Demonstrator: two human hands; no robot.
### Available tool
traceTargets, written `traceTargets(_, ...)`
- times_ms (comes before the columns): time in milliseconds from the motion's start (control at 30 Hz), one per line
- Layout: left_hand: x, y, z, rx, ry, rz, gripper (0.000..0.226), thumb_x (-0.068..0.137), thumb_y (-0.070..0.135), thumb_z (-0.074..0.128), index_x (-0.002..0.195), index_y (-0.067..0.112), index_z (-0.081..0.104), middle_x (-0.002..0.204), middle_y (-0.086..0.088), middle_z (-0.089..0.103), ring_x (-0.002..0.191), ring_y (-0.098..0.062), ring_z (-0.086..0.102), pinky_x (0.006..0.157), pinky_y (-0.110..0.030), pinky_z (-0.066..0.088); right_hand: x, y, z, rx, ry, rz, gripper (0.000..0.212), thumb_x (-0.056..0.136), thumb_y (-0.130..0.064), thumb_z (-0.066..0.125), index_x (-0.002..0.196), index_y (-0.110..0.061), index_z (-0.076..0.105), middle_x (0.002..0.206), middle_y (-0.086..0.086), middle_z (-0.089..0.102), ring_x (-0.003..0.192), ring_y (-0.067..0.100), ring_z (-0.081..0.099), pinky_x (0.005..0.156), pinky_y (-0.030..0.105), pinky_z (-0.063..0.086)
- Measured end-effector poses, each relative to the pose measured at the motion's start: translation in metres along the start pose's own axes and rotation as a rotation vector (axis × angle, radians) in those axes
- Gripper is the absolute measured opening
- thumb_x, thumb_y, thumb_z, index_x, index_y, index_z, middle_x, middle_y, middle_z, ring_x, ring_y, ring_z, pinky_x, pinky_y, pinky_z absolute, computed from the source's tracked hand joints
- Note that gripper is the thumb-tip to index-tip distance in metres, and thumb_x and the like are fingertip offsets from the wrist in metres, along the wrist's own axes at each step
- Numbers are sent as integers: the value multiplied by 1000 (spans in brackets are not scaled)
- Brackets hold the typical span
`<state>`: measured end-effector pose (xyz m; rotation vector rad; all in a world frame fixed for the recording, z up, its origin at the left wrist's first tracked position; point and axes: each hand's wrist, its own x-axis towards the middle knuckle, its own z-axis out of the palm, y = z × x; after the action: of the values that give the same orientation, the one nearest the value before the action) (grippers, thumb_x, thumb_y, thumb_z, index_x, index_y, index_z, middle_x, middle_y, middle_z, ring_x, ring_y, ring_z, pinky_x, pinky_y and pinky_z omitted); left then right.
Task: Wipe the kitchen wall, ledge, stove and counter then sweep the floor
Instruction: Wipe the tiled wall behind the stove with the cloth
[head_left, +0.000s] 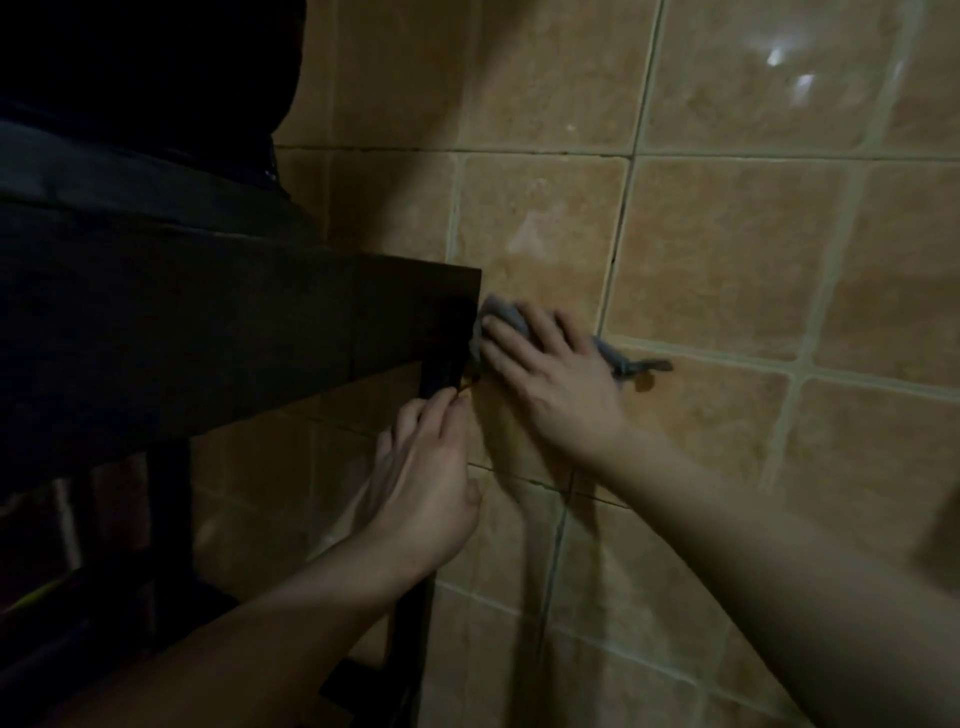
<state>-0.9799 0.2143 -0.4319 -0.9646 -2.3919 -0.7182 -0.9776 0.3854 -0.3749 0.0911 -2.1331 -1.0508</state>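
The right hand (545, 374) presses a grey cloth (506, 314) flat-fingered on the tiled wall (727, 249), right beside the dark shelf (234, 322) corner. Unwiped tile runs toward 3 o'clock. The left hand (426, 483), at 7 o'clock from the cloth, touches the shelf bracket with its fingers; whether it grips is unclear.

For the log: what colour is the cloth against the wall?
Grey-blue cloth, under the right hand; head view.

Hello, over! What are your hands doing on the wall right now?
Right hand flat, pressing grey cloth on tiled wall. Left hand fingertips at dark shelf post. Shelf corner crowds the cloth's left edge.
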Motion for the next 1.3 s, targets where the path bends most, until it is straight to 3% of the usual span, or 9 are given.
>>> traceTargets(200,-6,-3,-5,-4,-18,-10,74,89,26,56,149,22,13,155,5,11,139,-15,8,112,-36,18,-10,1,-3,-9,-58,-113,53,83,-27,30,127,-19,59,134,5,56,125,35,49,105,46,19)
traceTargets(433,-13,-1,-7,-9,-17,-11,71,89,24,57,148,21,18,154,4,14,138,-16,11,111,-36,19,4,9,-4,8,-13,9,55,85,-27,31,134,-16,51,141,8,48,130,40,41,105,49,21)
traceTargets(567,-21,-4,-5,45,-54,-48,72,90,24,54,150,19,14,157,3,9,141,-19,8,114,-39,18,-51,-46,23,-2,-98,-248,52,76,-30,58,126,-21,60,135,4,55,127,35,47,108,48,30)
traceTargets(700,-25,-6,-5,47,-73,-41,73,91,22,53,150,20,11,157,4,6,142,-18,7,114,-38,18,-62,-58,29,35,-157,-361,46,78,-30,49,121,-21,64,131,3,58,125,33,50,107,47,29)
traceTargets(767,-24,-8,-4,28,-84,-30,75,90,22,55,150,20,10,157,4,7,141,-18,7,113,-38,17,-53,-40,23,5,-106,-296,48,76,-31,60,123,-22,62,134,4,56,126,32,49,106,45,32)
traceTargets(900,-22,-10,1,9,-70,-14,76,88,21,57,149,21,12,156,3,12,139,-17,11,111,-36,18,-18,21,-1,85,73,80,57,87,-29,30,141,-16,41,148,10,38,136,38,33,113,45,15)
traceTargets(1000,-21,-11,9,19,-68,-17,76,88,22,57,149,20,13,155,4,13,139,-18,12,111,-36,19,-27,25,0,106,90,156,61,87,-26,42,146,-15,31,153,10,29,139,39,22,114,43,6)
traceTargets(1200,-29,3,25,-19,-96,31,76,88,17,57,149,21,12,154,5,14,138,-17,13,112,-35,18,-141,-37,36,128,-121,-285,61,83,-27,34,142,-12,40,149,9,37,139,32,23,114,42,6)
traceTargets(1300,-29,17,30,-54,-88,48,76,87,15,58,149,23,14,154,6,15,138,-15,12,114,-34,16,-139,-14,30,111,-130,-314,59,82,-27,33,138,-14,47,144,7,45,135,31,37,113,42,10)
